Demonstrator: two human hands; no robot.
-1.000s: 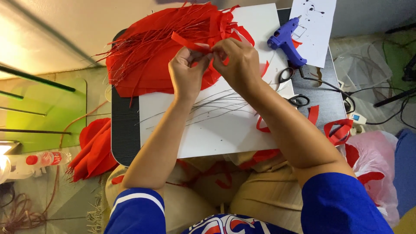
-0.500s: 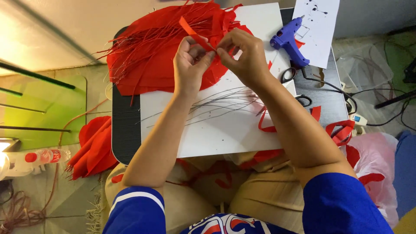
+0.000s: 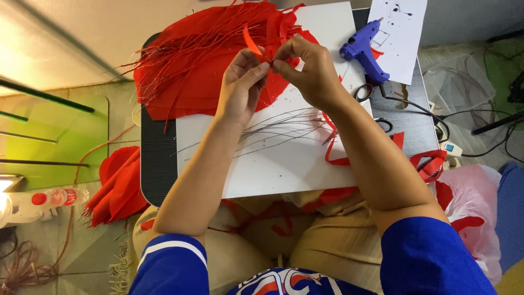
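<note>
My left hand (image 3: 243, 81) and my right hand (image 3: 307, 70) meet above a white board (image 3: 284, 158), both pinching a narrow red ribbon strip (image 3: 250, 41) whose free end curls up to the left. The strip seems to be wound on a thin wire, but the fingers hide that spot. Several thin grey wires (image 3: 273, 131) lie on the board just below my hands. A large pile of red cloth and red-wrapped wires (image 3: 196, 60) lies on the board's far left. A loose red ribbon (image 3: 334, 153) trails under my right forearm.
A blue glue gun (image 3: 362, 50) lies at the right beside a white paper sheet (image 3: 401, 33), with black-handled scissors (image 3: 367, 93) and cables near it. Red cloth (image 3: 121, 183) and a plastic bottle (image 3: 54, 196) lie on the floor at the left; a pink plastic bag (image 3: 469, 202) sits at the right.
Both hands have lifted a little toward the far side of the board, and the ribbon's free end has swung from lying leftwards to curling upward.
</note>
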